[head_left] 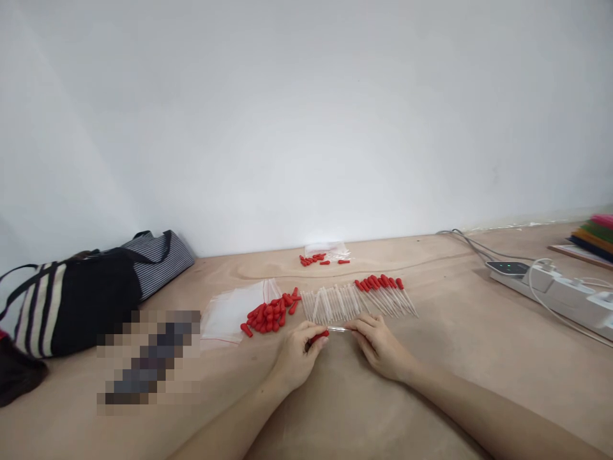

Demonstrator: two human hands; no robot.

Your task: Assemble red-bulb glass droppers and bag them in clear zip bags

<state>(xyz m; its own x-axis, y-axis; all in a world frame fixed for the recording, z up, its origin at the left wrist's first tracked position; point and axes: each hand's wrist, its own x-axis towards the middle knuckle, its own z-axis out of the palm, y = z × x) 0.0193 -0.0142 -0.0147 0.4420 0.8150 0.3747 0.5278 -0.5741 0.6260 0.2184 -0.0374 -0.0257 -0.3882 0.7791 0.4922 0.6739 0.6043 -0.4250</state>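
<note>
Glossy clear tube [339,329] between left grip [297,351] and right grip [378,346]; matt, rubbery-looking bulbs [271,313] beyond left grip; smooth wood table [320,415] under both; cloth bag [98,306] far left.

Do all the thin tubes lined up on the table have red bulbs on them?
No, only the capped tubes on the right have red bulbs; the bare tubes beside them have none.

Those bulbs [269,314] are all bright red, and the thin tubes [330,305] next to them are clear, kinda whitish. Plastic bags [232,312] on the left: milky see-through, red line. The counter [454,358] is tan with wavy wood grain. Over left there's a black bag [96,310] with cream stripes, and the power strip [558,291] at right is white.
</note>
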